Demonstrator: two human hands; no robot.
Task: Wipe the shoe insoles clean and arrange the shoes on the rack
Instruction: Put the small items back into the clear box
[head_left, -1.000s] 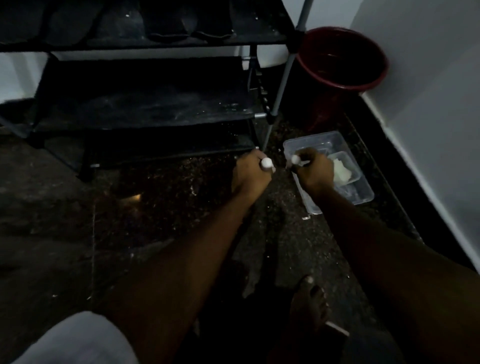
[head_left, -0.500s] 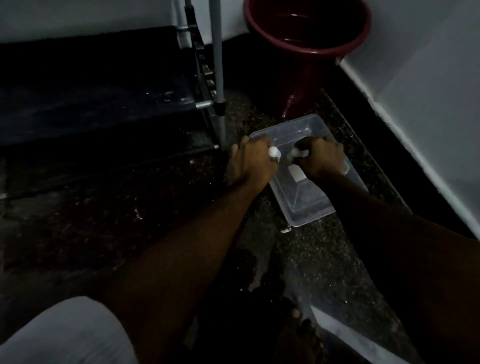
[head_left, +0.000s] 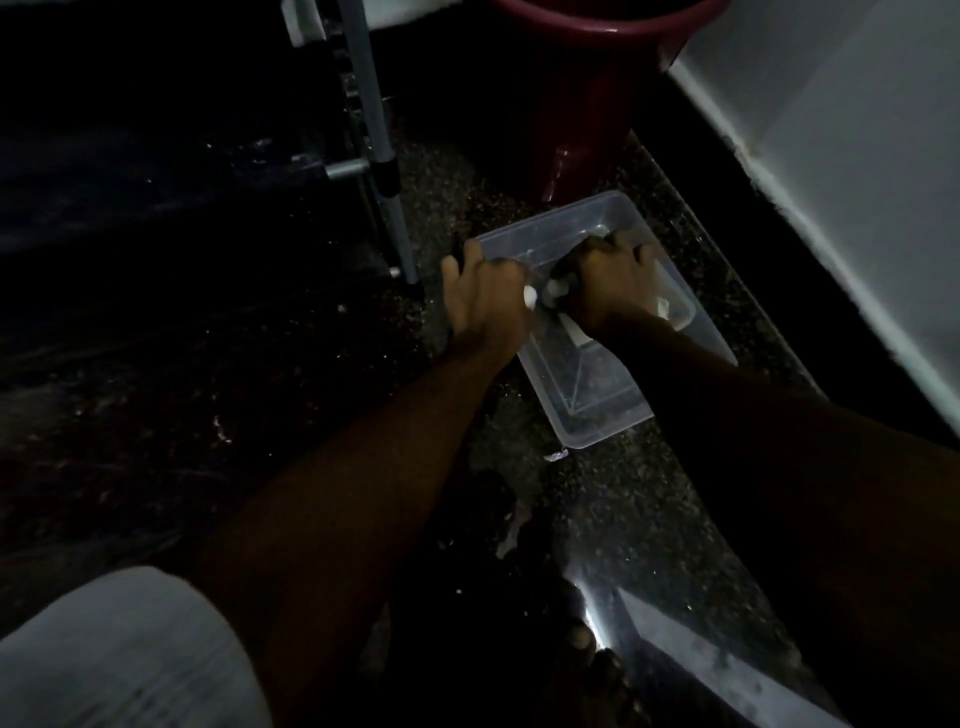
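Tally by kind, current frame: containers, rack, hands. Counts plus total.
clear plastic tub: 1
red bucket: 1
shoe rack: 1
hands: 2 (left hand, right hand)
total: 5

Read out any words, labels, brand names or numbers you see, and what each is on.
No readable text anywhere.
Clear tub, red bucket, rack pole: no print visible.
White cloth: blank.
Pale patch in the tub: too dim to tell if it is a label.

Tub (head_left: 597, 421) hemmed: rack leg (head_left: 379, 171) left, bucket (head_left: 587, 114) behind, wall (head_left: 857, 182) right.
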